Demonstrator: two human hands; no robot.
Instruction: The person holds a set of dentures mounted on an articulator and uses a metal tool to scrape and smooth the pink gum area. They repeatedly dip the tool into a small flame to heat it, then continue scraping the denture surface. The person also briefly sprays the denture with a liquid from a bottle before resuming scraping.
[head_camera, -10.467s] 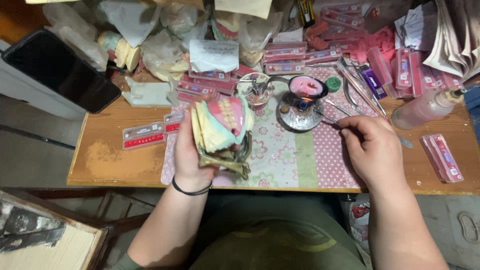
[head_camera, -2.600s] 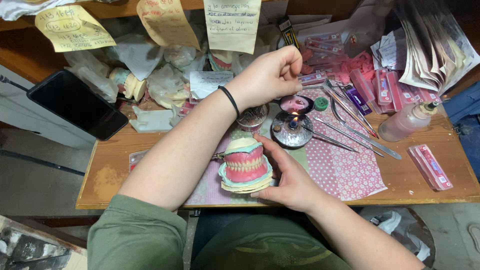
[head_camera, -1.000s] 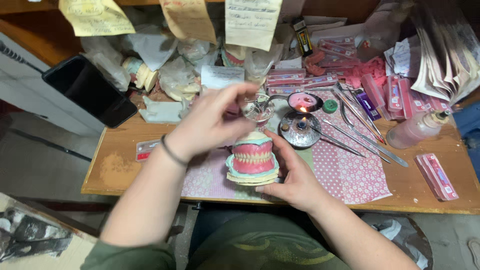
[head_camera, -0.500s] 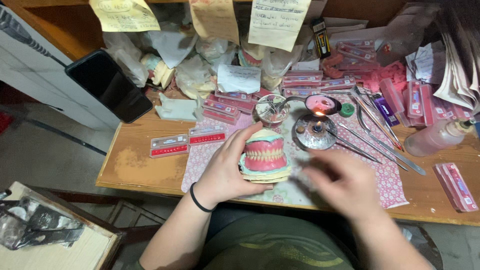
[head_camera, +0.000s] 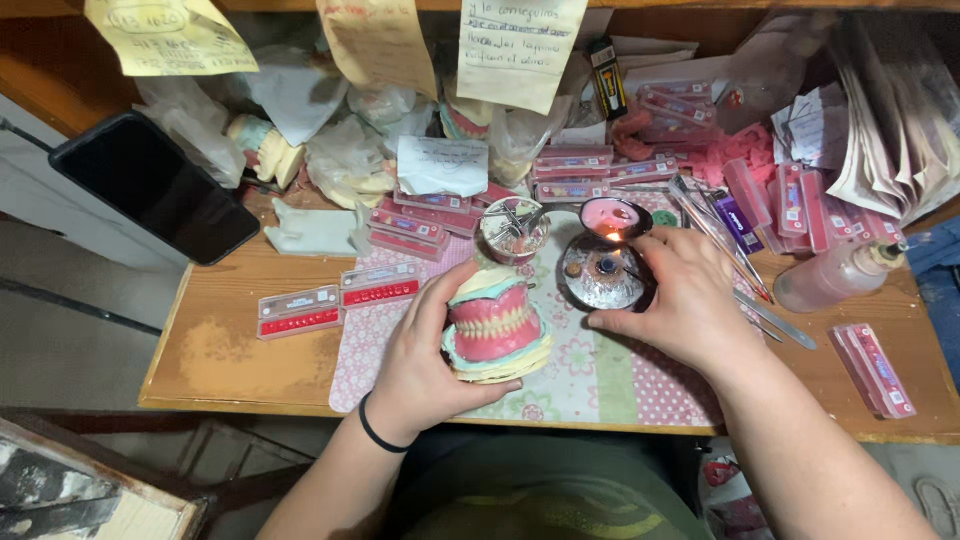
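The left hand (head_camera: 425, 365) is wrapping its fingers and thumb around a denture model (head_camera: 493, 325), pink gums and pale teeth sandwiched between cream and teal plaster bases, holding it over the near part of a patterned mat (head_camera: 590, 375) on the wooden desk (head_camera: 215, 345). The right hand (head_camera: 685, 300) is curling loosely, fingertips resting on the rim of a round metal dish (head_camera: 603, 272) just right of the model; it is gripping nothing else that I can see. A small flame is burning just beyond that dish. Bare wood is lying open to the left near the desk's front edge, while tools (head_camera: 745, 285) and pink tooth cards (head_camera: 300, 310) are crowding the far and right sides.
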